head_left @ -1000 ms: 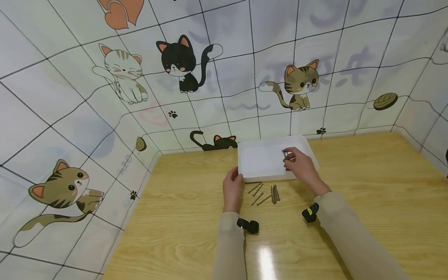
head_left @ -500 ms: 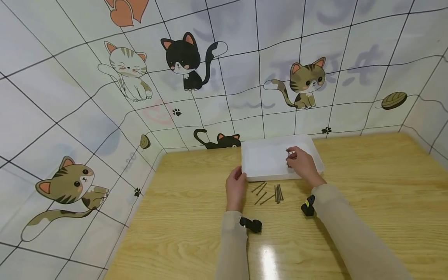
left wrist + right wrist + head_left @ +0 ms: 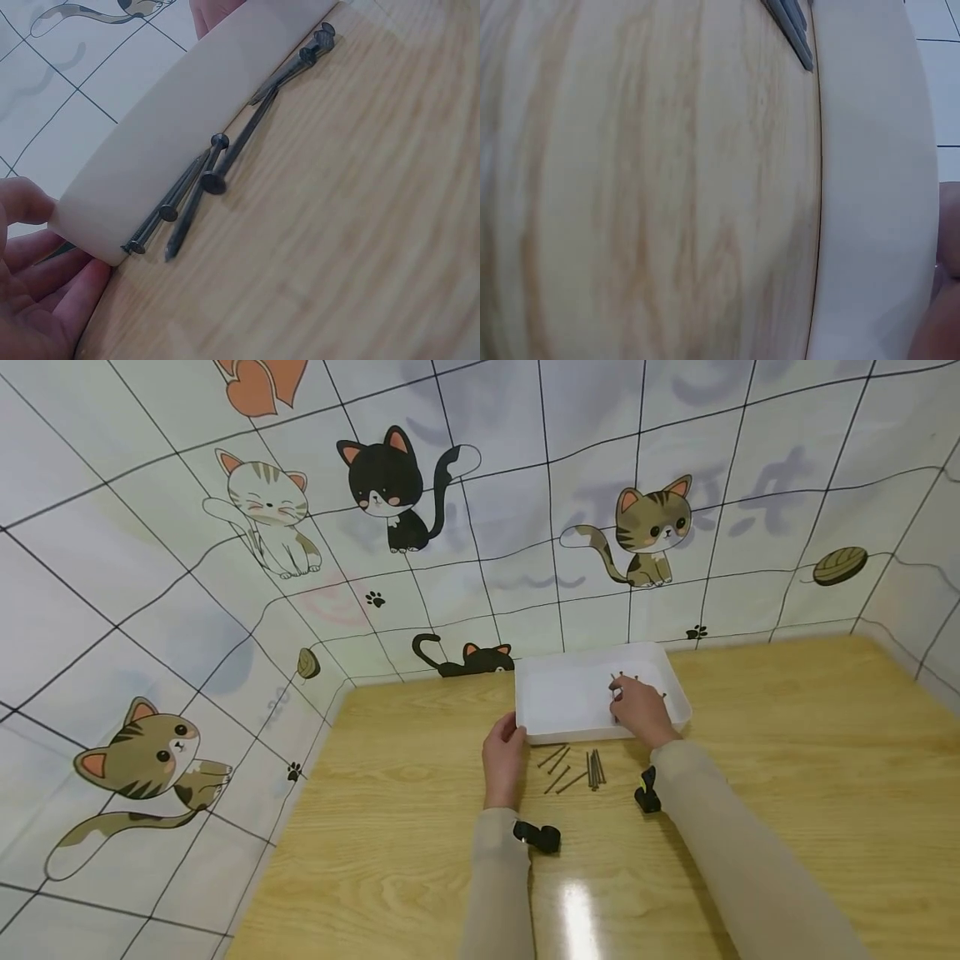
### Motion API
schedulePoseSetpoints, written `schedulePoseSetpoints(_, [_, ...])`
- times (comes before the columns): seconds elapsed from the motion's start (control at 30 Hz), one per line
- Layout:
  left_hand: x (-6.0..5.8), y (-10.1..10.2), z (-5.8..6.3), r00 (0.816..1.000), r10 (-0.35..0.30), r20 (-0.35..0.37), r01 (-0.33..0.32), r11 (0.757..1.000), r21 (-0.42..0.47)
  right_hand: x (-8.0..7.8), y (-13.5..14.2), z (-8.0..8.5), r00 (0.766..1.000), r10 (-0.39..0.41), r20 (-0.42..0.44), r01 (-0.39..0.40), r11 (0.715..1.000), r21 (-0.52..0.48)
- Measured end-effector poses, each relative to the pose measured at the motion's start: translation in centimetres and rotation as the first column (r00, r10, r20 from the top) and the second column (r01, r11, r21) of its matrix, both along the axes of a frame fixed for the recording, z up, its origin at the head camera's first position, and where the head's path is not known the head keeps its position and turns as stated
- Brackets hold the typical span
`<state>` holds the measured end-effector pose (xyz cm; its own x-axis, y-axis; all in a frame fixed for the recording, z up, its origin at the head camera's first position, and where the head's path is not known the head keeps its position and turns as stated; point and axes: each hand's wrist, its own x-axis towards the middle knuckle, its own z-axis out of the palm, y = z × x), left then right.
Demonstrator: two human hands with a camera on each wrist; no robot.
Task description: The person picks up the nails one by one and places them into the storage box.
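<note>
My left hand (image 3: 502,764) grips the near left corner of a shallow white tray (image 3: 558,697). The left wrist view shows a finger on the tray's wall (image 3: 142,165) and others curled low around the corner. Over the right part of the tray, my right hand (image 3: 643,708) pinches a nail (image 3: 613,691) between thumb and fingers. Nail heads (image 3: 664,695) show around this hand inside the tray; the hand hides the rest. In the right wrist view, only part of the fingers (image 3: 949,232) shows beyond the tray wall.
Several steel nails (image 3: 593,768) lie on the wooden table (image 3: 405,793) just in front of the tray, some in a bunch and some spread to the left (image 3: 214,182). A wall covering with cartoon cats (image 3: 386,485) stands right behind the tray.
My right hand has lowered and turned inside the tray, and nail heads now show around it. My left hand stays at the corner. The head view has shifted slightly.
</note>
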<state>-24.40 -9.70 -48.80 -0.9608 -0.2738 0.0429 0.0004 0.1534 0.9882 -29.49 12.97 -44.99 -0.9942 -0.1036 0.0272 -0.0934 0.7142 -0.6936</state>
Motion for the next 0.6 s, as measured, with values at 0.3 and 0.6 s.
schedulePoseSetpoints(0.3, [-0.16, 0.1, 0.32, 1.0, 0.0, 0.005, 0.0, 1.0, -0.019, -0.09, -0.19, 0.26, 1.0, -0.009, 0.017, 0.008, 0.998, 0.067])
schedulePoseSetpoints(0.6, [-0.06, 0.05, 0.22, 1.0, -0.001, 0.011, 0.001, 0.999, -0.032, 0.3, -0.55, 0.94, 0.999, -0.011, 0.051, 0.001, 0.984, 0.177])
